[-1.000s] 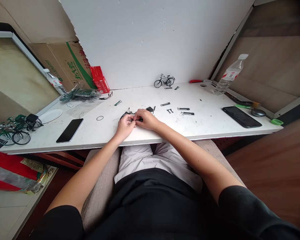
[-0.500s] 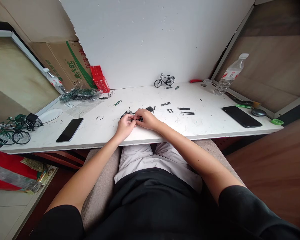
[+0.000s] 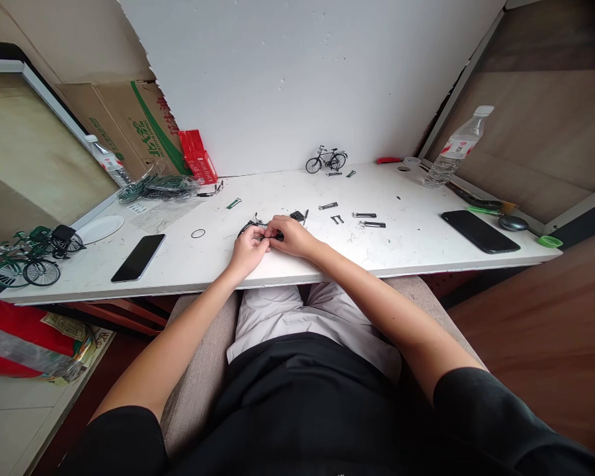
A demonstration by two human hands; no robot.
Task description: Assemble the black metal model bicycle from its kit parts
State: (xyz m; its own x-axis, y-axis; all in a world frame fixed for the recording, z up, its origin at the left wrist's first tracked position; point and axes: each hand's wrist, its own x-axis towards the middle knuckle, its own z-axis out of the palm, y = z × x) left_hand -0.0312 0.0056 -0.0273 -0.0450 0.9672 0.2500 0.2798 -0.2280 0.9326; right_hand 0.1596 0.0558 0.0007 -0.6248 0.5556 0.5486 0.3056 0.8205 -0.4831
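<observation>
**Hands pinching small black part at desk edge**

Fingertips of left hand [image 3: 248, 250] and right hand [image 3: 290, 236] meet, both clenched on small black metal bicycle-model assembly [image 3: 258, 228], braced on white desk [image 3: 416, 238] for steadiness. Loose dark metal pieces [image 3: 369, 220] lie right of grip, within reach.

White matt tabletop [image 3: 416, 248]: smooth, scuffed with faint dark marks. Small dark metal assembly [image 3: 250, 227] at centre of tabletop, pinched between left hand [image 3: 248, 251] and right hand [image 3: 290, 237]; slight sheen. Loose black and silvery metal parts [image 3: 369, 219] right of the assembly: glossy. Glossy black glass-faced phone [image 3: 139, 258] left of it. Clear plastic water bottle [image 3: 453, 151], far right: shiny. Brown matt cardboard box [image 3: 123, 125], far left.
</observation>
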